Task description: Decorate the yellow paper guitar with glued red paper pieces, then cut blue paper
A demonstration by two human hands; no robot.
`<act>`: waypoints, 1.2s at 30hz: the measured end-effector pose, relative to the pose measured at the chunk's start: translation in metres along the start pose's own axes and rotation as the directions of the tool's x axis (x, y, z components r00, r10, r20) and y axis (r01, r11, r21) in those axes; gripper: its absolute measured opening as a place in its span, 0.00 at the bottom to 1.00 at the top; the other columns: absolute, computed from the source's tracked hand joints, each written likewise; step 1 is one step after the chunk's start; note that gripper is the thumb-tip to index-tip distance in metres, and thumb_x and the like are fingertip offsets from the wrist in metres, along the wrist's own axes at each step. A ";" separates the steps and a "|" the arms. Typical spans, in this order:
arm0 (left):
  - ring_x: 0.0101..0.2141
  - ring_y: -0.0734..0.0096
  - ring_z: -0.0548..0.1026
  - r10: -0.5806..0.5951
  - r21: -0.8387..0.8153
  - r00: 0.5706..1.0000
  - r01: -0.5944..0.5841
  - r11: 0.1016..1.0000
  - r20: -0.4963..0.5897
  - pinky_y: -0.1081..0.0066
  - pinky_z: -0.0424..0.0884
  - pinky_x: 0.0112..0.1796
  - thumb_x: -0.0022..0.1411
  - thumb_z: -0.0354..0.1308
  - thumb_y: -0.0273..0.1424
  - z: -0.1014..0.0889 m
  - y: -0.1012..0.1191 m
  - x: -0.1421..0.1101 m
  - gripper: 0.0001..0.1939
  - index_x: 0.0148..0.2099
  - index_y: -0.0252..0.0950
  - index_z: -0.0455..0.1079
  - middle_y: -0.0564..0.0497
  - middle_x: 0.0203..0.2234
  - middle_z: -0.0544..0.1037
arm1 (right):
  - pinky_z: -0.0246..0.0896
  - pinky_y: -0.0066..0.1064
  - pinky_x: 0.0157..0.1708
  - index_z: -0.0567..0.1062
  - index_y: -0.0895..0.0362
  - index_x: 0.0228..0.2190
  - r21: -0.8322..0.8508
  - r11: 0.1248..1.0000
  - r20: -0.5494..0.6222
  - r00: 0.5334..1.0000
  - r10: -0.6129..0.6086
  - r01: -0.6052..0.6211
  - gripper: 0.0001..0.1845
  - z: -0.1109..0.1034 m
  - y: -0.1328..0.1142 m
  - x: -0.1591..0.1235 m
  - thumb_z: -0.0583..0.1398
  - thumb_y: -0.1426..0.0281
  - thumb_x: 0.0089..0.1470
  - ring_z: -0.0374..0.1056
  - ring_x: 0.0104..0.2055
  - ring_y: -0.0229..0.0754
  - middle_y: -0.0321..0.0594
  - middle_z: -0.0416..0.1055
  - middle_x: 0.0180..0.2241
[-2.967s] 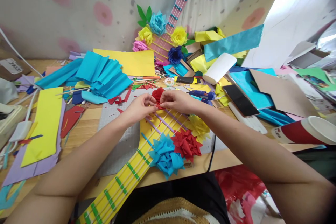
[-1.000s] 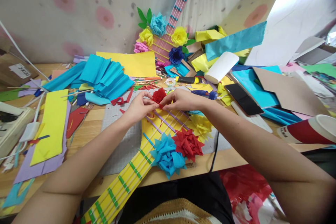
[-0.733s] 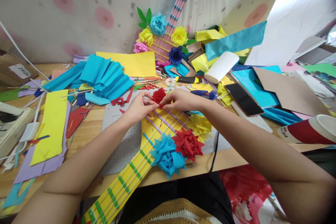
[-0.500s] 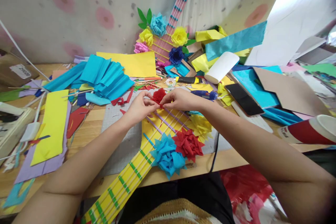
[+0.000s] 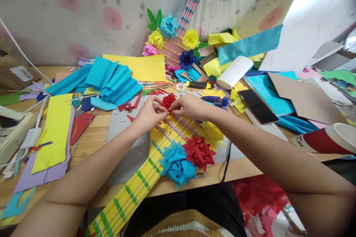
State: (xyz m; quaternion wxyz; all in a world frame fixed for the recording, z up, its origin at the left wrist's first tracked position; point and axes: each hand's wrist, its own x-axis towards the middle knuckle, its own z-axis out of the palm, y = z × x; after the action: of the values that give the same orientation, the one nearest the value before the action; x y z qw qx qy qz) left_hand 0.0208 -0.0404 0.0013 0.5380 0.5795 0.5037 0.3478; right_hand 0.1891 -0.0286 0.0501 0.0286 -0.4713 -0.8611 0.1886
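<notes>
Between my fingertips is a small red paper flower (image 5: 168,101). My left hand (image 5: 152,113) pinches its left side, and my right hand (image 5: 187,106) pinches its right side. Beneath my hands lies a yellow paper guitar (image 5: 155,139) with white strings, purple strips and green frets. On its body sit a large red paper flower (image 5: 199,152), a blue paper flower (image 5: 178,164) and a yellow paper flower (image 5: 213,134). The flower in my fingers hides the far end of the guitar body, so I cannot tell whether it touches it.
A blue glue gun (image 5: 216,100) lies right of my right hand, near a black phone (image 5: 258,106). A paper cup (image 5: 326,139) lies tilted at the right. Folded blue crepe paper (image 5: 111,81) lies behind my left hand. A pink paper guitar (image 5: 174,46) leans against the back.
Both hands stay at the red flower with only slight finger movement. The view has shifted a little.
</notes>
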 end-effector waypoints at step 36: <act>0.29 0.71 0.76 0.005 -0.120 0.998 -0.013 0.993 -0.064 0.70 0.73 0.31 0.42 0.63 0.26 -0.029 0.020 0.007 0.10 0.30 0.32 0.68 0.51 0.24 0.75 | 0.54 0.29 0.31 0.79 0.58 0.33 -0.325 0.911 0.026 0.966 -0.259 0.253 0.11 0.018 -0.009 -0.011 0.57 0.67 0.52 0.63 0.38 0.42 0.46 0.72 0.34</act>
State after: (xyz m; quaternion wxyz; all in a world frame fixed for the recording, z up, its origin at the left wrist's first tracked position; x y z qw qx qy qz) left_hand -0.0006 -0.0240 0.0251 0.5542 0.5370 0.4959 0.3983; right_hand 0.1839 -0.0479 0.0379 -0.0175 -0.3544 -0.9343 0.0345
